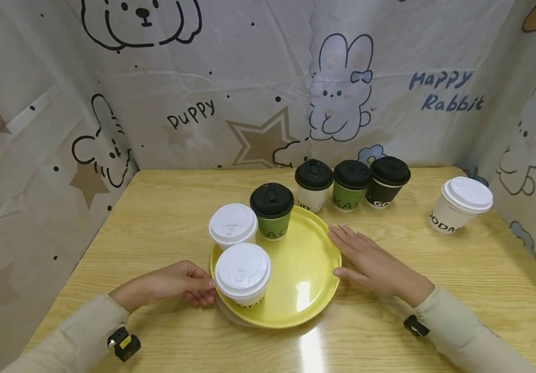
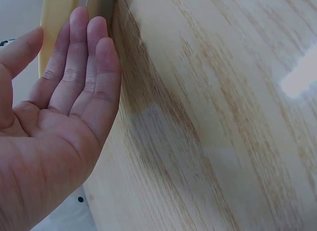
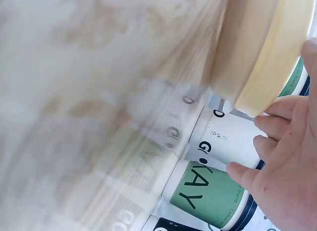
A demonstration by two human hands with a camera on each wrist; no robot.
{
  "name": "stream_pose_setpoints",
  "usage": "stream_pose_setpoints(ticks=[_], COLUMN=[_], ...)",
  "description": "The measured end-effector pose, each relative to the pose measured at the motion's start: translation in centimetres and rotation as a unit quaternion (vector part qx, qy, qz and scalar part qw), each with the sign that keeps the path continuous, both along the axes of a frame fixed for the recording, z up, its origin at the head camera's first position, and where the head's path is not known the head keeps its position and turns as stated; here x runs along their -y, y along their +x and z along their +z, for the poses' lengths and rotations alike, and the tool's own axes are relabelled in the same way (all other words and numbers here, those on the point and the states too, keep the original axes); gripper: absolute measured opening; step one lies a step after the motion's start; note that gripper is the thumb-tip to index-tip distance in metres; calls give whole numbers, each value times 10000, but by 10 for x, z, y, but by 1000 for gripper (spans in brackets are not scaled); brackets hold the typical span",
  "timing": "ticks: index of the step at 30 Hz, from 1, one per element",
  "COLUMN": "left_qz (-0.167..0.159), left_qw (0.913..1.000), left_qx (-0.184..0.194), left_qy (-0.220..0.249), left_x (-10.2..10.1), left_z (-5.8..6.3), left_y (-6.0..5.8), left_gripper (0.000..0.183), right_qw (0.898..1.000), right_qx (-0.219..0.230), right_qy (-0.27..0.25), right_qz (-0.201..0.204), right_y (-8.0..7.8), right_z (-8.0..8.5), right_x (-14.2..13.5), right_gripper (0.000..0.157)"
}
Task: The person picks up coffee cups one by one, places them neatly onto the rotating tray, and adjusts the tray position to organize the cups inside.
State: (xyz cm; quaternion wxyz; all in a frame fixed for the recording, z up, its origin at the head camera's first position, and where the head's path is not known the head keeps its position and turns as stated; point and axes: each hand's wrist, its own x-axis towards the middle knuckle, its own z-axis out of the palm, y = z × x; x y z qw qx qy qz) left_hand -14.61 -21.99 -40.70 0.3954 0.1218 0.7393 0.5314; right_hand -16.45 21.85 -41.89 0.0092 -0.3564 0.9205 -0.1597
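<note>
A round yellow tray (image 1: 305, 259) lies on the table with three lidded paper cups along its left side: a white-lidded cup (image 1: 243, 274) in front, another white-lidded cup (image 1: 233, 225) behind it, and a green cup with a black lid (image 1: 272, 212). My left hand (image 1: 179, 285) is at the tray's left edge, fingertips right by the rim; the left wrist view shows its fingers (image 2: 79, 67) extended. On the opposite side my right hand (image 1: 370, 261) touches the rim with fairly straight fingers, the thumb spread toward the front. Neither hand grips a cup.
Behind the tray stand a white cup with a black lid (image 1: 313, 184), a green cup (image 1: 351, 186) and a black cup (image 1: 386, 181). Farther right is a white-lidded cup (image 1: 459, 204). Printed cloth (image 1: 249, 77) walls the wooden table (image 1: 156, 217) at the back and sides.
</note>
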Motion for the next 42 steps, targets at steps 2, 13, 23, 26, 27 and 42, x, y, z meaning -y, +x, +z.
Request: stream_pose_setpoints(ticks=[2, 13, 23, 26, 27, 42], left_qz=[-4, -69, 292, 558, 644, 904], left_qw=[10000, 9992, 9965, 9942, 9933, 9856], left_qx=[-4, -309, -604, -686, -714, -907], left_qy=[-1, -230, -505, -608, -636, -1106], left_x=[-1, 5, 11, 10, 9, 5], left_z=[0, 3, 4, 2, 2, 7], left_y=[0, -13, -38, -45, -47, -53], left_gripper=[34, 31, 27, 28, 28, 35], right_qw=[10000, 9995, 9974, 9970, 9969, 9979], right_qx=[-41, 201, -14, -23, -3, 168], right_qy=[63, 230, 615, 711, 732, 624], right_qz=[-10, -120, -376, -317, -288, -103], right_y=[0, 15, 57, 69, 72, 75], right_z=[0, 8, 22, 25, 25, 33], right_x=[0, 1, 17, 19, 20, 20], right_gripper=[75, 81, 79, 79, 79, 80])
